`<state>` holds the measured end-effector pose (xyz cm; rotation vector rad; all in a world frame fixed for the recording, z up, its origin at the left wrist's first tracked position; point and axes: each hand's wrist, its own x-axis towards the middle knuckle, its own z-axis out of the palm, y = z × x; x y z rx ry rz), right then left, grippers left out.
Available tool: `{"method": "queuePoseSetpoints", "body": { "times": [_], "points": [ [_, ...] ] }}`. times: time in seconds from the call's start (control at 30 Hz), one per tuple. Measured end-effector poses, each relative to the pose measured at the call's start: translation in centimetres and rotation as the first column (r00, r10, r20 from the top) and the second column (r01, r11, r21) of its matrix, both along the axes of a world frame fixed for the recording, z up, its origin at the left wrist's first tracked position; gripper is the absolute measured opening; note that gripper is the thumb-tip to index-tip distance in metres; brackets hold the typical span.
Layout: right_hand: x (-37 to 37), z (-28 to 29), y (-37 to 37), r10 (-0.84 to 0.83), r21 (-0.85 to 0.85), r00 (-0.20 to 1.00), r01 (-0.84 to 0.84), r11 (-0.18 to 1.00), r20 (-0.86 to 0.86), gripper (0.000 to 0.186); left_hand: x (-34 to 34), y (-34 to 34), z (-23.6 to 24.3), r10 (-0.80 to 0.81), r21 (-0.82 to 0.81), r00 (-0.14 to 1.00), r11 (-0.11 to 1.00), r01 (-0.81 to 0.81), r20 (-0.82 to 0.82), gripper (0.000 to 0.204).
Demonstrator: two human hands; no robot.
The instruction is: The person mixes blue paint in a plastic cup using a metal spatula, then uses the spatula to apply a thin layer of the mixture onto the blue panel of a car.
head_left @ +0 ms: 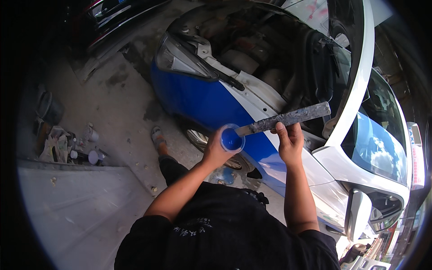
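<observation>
Left hand (215,152) wrapped around small clear cup of blue paint (232,138), fingers closed on it from below, held chest-high. Right hand (290,143) pinching flat paint-crusted stir stick (283,119) near mid-length, thumb on top. Long axis of stick running up-right to down-left, lower tip dipped into cup just beside left fingers. Behind both: blue-and-white car (207,96), hood up, engine bay exposed, headlight (180,58) nearby. Bare concrete floor (121,103) below, sandalled foot (158,137), clutter of cans (90,144) at left.
</observation>
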<state>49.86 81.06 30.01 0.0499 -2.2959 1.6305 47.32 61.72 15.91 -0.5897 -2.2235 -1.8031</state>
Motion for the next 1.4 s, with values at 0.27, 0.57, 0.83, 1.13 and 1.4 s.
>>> {"method": "queuePoseSetpoints", "body": {
  "times": [0.27, 0.57, 0.83, 1.13, 1.4],
  "points": [
    [0.4, -4.2, -1.3, -0.195, -0.131, 0.976, 0.206, 0.97, 0.093, 0.017, -1.8, -0.6, -3.1, 0.04, -0.018, 0.999, 0.999, -0.04, -0.006, 0.085],
    [0.2, -5.4, -1.3, -0.134, -0.053, 0.991, 0.134, 0.99, 0.005, 0.019, -2.2, -0.3, -3.9, 0.04, -0.02, 0.992, 0.999, -0.042, -0.119, 0.086],
    [0.7, -3.7, -0.7, -0.211, -0.201, 0.977, 0.203, 0.958, -0.02, 0.019, -1.2, -1.4, -2.5, 0.046, -0.093, 0.998, 0.994, -0.05, -0.047, 0.087],
    [1.1, -4.1, -2.2, -0.177, -0.116, 0.982, 0.183, 0.976, 0.058, 0.019, -1.6, -1.0, -2.3, -0.041, 0.02, 0.995, 0.999, 0.042, -0.087, 0.08],
    [1.2, -4.8, -1.4, -0.202, -0.104, 0.975, 0.211, 0.972, 0.094, 0.019, -1.5, -1.2, -1.8, -0.035, 0.004, 0.995, 0.999, 0.035, -0.093, 0.082]
  ]
}}
